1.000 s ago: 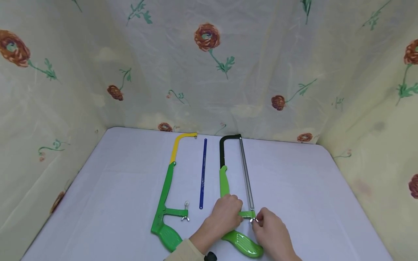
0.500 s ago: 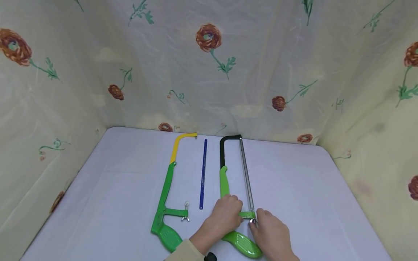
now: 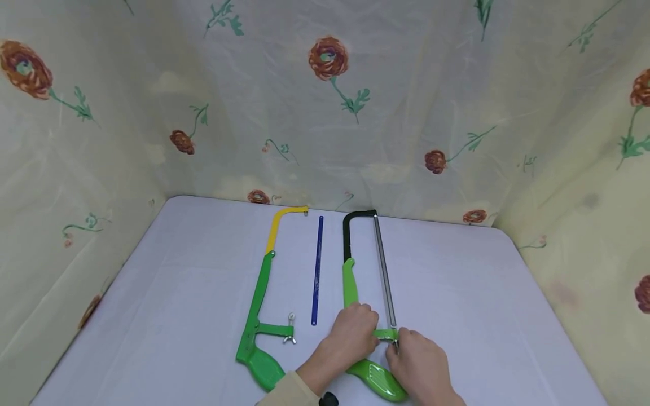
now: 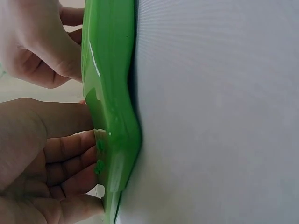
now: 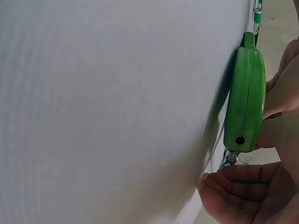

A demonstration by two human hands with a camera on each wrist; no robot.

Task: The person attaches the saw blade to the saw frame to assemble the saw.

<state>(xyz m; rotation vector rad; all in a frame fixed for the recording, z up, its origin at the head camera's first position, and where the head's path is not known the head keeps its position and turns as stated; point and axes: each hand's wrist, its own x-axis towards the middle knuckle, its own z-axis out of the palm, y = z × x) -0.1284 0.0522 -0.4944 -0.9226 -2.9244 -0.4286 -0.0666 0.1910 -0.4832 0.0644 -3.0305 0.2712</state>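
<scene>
A hacksaw with a light-green and black frame (image 3: 350,282) lies on the table, a grey blade (image 3: 384,270) stretched along its right side. My left hand (image 3: 352,334) grips this frame just above the handle (image 3: 378,379); in the left wrist view its fingers and thumb bend around the green metal (image 4: 112,107). At the lower end of the blade, my right hand (image 3: 420,363) pinches the wing nut (image 3: 395,342), which the fingers partly cover. The right wrist view shows the silver wing nut (image 5: 230,159) at the fingertips, below the handle's end.
Left of the hands lies a second hacksaw frame (image 3: 260,287), green and yellow, with its own wing nut (image 3: 289,339) and no blade fitted. Between the two saws lies a loose blue blade (image 3: 317,270). A flowered curtain (image 3: 386,113) surrounds the white table (image 3: 482,282).
My right hand has turned at the wing nut, its fingers now covering more of it. The left hand keeps its grip and the saw stays in place. The head view has shifted slightly.
</scene>
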